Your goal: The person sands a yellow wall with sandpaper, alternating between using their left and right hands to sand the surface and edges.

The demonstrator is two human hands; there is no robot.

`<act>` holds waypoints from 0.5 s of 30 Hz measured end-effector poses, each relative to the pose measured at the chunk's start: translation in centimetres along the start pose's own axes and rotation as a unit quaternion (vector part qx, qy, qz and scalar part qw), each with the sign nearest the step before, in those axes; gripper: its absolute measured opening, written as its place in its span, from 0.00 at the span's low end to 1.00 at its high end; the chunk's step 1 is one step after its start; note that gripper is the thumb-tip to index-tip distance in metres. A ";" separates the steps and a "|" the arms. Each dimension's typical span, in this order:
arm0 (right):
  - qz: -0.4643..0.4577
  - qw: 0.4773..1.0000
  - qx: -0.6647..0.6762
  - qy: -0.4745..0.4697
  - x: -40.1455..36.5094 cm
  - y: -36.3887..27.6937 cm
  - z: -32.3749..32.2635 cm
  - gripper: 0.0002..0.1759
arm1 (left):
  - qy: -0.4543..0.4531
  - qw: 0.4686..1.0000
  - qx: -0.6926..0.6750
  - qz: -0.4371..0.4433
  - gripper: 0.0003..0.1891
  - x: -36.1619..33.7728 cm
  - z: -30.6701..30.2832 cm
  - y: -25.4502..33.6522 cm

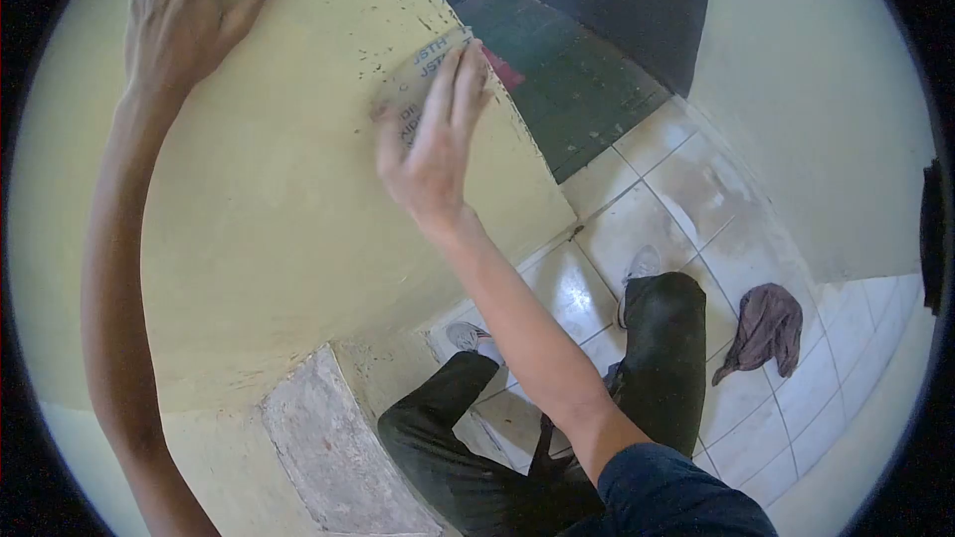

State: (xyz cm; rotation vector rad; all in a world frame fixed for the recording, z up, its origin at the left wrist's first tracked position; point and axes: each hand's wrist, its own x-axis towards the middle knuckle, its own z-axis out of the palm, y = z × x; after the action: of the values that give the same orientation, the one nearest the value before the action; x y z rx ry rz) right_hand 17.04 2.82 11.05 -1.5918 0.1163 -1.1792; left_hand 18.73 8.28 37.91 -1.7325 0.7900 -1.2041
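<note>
My left hand (189,10) lies flat on the yellow wall (259,199) at the upper left, thumb spread from the fingers. Slightly blurred, my right hand (433,149) holds a sheet of sandpaper (408,89) against the same wall, close to its chipped edge. Blue and dark printed letters show on the sheet's back. A reddish piece (502,68) sticks out beyond the fingers, past the wall's edge. Dark pits and chips dot the paint around the sandpaper.
Beyond the edge lies a dark green surface (587,80). Below are white floor tiles (647,219) with dusty smears and a crumpled brown cloth (766,333). My legs stand astride beside a rough grey ledge (338,447). A pale wall (816,119) rises at the right.
</note>
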 end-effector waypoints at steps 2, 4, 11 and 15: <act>0.010 1.000 0.005 -0.001 0.0 -1.7 0.2 0.42 | 0.009 1.000 -0.006 0.008 0.39 -0.1 0.1 -0.3; 0.021 1.000 0.000 0.018 0.8 -2.3 0.8 0.42 | 0.001 1.000 -0.027 0.003 0.39 -0.2 -0.2 -0.3; -0.008 0.999 -0.049 0.000 -4.7 3.6 3.3 0.38 | -0.073 0.983 -0.107 0.127 0.42 -0.3 -0.8 -5.6; -0.017 0.999 0.030 0.018 -0.4 -0.9 3.5 0.40 | -0.114 0.993 -0.035 -0.003 0.43 0.5 -2.9 -4.5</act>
State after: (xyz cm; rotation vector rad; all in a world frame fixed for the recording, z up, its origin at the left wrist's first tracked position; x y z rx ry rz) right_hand 18.94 5.79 11.86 -1.5255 0.0761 -1.2264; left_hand 16.28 9.00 42.67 -1.8908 0.6975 -0.9706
